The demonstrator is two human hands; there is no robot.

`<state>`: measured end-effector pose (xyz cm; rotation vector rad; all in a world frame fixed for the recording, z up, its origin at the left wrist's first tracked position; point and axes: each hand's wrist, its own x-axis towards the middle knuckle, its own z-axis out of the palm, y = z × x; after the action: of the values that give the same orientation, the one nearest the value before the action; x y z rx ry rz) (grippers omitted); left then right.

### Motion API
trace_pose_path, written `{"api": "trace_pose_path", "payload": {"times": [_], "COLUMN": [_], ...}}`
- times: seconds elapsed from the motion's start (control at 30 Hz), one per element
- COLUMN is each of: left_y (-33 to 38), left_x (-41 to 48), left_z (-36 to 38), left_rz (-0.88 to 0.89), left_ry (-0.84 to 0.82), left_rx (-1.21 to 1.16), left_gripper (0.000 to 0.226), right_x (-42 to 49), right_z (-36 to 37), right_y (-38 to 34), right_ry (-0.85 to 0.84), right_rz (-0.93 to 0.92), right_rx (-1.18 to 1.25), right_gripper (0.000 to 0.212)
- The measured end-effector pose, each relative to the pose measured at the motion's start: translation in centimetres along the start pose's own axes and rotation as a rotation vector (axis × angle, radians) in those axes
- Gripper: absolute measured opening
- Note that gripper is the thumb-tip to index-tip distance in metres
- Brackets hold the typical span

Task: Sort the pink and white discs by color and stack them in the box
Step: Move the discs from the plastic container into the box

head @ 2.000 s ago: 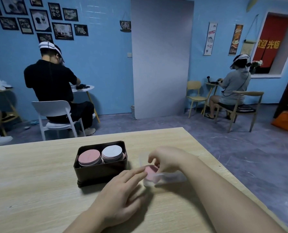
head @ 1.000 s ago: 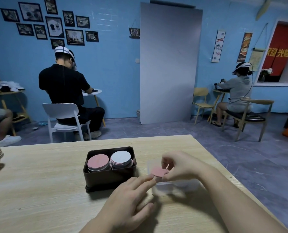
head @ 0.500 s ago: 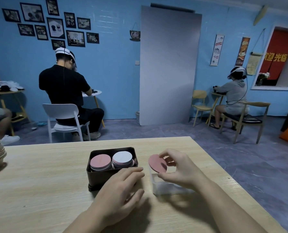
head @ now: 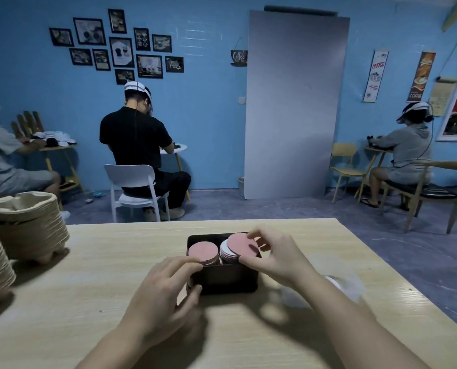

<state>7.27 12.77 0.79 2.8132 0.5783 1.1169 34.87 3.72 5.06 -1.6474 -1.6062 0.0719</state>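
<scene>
pinching a pink disc by its rim between thumb and fingertips, the right hand is now holding it over the white stack in the box, having carried it from above the clear container half a second ago. the disc is still needing to go left onto the pink stack. the left hand is gripping the box's near corner. a wall sign and a banner are reading "coffee".
</scene>
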Motion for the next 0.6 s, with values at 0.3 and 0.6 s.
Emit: {"api": "trace_pose_path", "payload": {"times": [0.3,0.6], "left_y": [-1.5,-1.6], "left_x": [-0.8,0.5], "left_z": [-0.3,-0.1], "left_rz": [-0.059,-0.063], "left_ry": [-0.060,-0.067], "left_rx": [-0.060,-0.050], "left_gripper": [0.036,0.031], "right_x": [3.7,3.3], "right_z": [2.2,2.0], "right_y": [0.7,0.7], "right_ry": [-0.055,-0.055], "right_rz": [0.137,0.060], "right_rx": [-0.258,-0.200], "right_gripper": [0.049,0.046]}}
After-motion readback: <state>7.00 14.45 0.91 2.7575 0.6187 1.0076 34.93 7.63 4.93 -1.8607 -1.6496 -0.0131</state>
